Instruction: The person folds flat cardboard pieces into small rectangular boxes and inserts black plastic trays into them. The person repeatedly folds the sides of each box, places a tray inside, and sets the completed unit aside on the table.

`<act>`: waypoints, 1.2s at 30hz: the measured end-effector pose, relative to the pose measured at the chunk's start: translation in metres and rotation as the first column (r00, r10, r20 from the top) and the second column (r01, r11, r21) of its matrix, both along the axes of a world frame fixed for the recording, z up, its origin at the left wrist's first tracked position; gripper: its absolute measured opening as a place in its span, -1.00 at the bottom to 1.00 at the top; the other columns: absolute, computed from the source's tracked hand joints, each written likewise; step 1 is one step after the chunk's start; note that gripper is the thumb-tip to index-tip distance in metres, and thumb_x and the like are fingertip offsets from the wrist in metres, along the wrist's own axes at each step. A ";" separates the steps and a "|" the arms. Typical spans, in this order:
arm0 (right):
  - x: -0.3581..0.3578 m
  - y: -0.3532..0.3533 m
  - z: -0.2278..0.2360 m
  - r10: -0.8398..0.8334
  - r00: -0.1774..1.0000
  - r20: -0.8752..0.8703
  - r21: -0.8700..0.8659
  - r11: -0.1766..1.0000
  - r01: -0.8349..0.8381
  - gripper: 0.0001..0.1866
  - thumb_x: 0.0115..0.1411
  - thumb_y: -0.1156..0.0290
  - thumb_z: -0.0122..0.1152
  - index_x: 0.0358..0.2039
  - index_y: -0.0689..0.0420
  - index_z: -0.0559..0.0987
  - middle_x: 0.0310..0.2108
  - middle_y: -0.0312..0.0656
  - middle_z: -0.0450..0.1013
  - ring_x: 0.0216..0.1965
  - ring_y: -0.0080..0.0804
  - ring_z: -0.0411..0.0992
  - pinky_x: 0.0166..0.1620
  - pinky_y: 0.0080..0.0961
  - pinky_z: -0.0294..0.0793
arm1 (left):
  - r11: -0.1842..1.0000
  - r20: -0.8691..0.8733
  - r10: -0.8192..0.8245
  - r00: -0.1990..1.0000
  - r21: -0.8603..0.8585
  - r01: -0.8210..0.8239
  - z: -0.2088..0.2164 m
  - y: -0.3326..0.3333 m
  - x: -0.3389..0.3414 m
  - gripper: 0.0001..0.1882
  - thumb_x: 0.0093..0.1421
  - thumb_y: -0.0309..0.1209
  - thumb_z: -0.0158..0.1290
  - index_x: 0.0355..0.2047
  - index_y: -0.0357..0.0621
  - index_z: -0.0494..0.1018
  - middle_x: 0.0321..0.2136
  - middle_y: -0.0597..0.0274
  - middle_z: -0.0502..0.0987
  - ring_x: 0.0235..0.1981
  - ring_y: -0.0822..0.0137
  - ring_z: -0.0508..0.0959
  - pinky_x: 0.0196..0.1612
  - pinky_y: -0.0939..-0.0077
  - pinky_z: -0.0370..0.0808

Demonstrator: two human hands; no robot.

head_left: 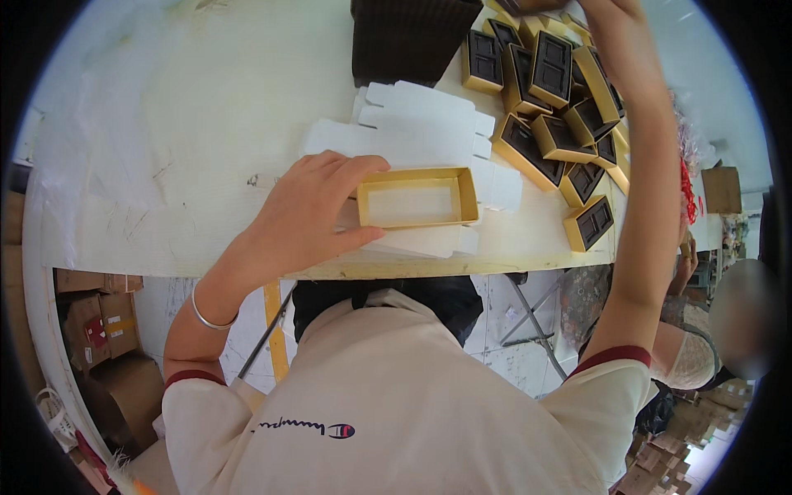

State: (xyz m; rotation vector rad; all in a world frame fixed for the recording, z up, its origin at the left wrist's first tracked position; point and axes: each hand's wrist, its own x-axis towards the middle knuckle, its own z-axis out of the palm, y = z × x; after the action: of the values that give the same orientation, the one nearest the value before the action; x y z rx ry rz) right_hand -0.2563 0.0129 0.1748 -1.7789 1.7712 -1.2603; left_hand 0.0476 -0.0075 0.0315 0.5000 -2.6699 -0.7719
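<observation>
A small gold rectangular box (474, 198), open at the top with a pale inside, rests on flat white cardboard blanks (421, 111) near the table's front edge. My left hand (318, 206) grips its left end, thumb on the near side and fingers on the far side. My right arm stretches far forward on the right; my right hand (606, 10) is at the top edge of the view, its fingers mostly out of sight. Beneath and beside it lies a heap of gold boxes (528, 153) with dark brown compartment inserts. A dark brown thing shows by that hand, too cut off to name.
A dark brown woven-looking bin (412, 41) stands behind the blanks. Clear plastic film (99, 140) lies at the table's left. Cardboard cartons (103, 330) are below the table on the left. Another person (689, 338) sits at the right.
</observation>
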 end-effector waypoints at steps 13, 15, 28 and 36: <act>0.029 0.081 -0.109 -0.236 0.960 0.149 0.863 0.505 -0.010 -0.53 0.25 0.04 0.11 -0.10 0.23 0.51 -0.26 -0.27 0.44 -0.21 -0.57 0.38 -0.20 -0.66 0.38 | 0.994 0.062 -0.015 0.998 0.113 0.008 -0.001 0.003 -0.008 -0.28 -0.02 -0.38 0.28 0.16 -0.06 0.26 0.03 0.09 0.41 0.02 0.06 0.41 0.05 0.26 0.39; 0.037 0.073 -0.099 -0.172 0.978 0.120 0.903 0.429 -0.036 -0.50 0.27 -0.01 0.07 -0.12 0.23 0.50 -0.26 -0.25 0.43 -0.19 -0.57 0.38 -0.27 -0.67 0.40 | 0.995 0.080 -0.028 0.996 0.100 0.020 0.000 0.001 -0.011 -0.28 -0.01 -0.39 0.27 0.17 -0.04 0.24 0.04 0.08 0.41 0.03 0.05 0.40 0.07 0.24 0.39; 0.037 0.118 -0.120 0.422 0.828 -0.369 0.092 0.903 -0.420 -0.56 -0.06 0.18 0.38 -0.22 0.19 0.57 -0.34 -0.14 0.34 -0.36 -0.19 0.37 -0.30 -0.39 0.39 | 0.969 0.071 -0.122 0.990 0.226 0.103 0.005 -0.009 -0.026 -0.29 -0.09 -0.47 0.29 0.13 -0.15 0.32 0.12 0.08 0.35 0.11 0.09 0.37 0.16 0.32 0.34; 0.034 0.102 -0.120 0.503 0.695 -0.514 0.075 0.833 -0.548 -0.59 -0.14 0.37 0.36 -0.21 0.21 0.59 -0.40 -0.17 0.40 -0.39 -0.27 0.39 -0.35 -0.40 0.38 | 0.991 0.153 -0.133 0.979 0.024 0.131 0.008 -0.008 -0.024 -0.16 -0.19 -0.45 0.33 0.18 -0.14 0.28 0.14 0.14 0.32 0.05 0.05 0.37 0.09 0.30 0.37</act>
State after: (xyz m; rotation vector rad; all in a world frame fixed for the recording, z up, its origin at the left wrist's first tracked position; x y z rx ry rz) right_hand -0.2219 0.1148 0.0547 -2.6126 1.2476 -0.6537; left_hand 0.0231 -0.0158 0.0391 0.4041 -2.8669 -0.8205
